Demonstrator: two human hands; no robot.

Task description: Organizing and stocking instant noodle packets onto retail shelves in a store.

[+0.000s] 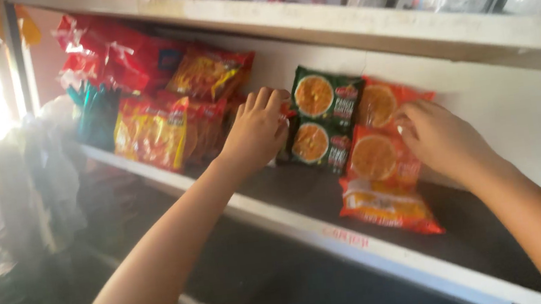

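Left hand [258, 129] flat against green noodle packs [321, 122] on shelf [304, 212], fingers loose, gripping nothing. Right hand [439, 139] presses orange packs [380, 160]; grip hidden. Packs probably light, crinkly, slippery, crushable. Pinch edges gently.

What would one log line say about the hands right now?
left hand: touching green noodle packets | right hand: on orange noodle packets | place: dark shelf

Green pkts [321, 120], orange pkts [379, 153] – shelf mid; red-yellow bags [152, 128] left.
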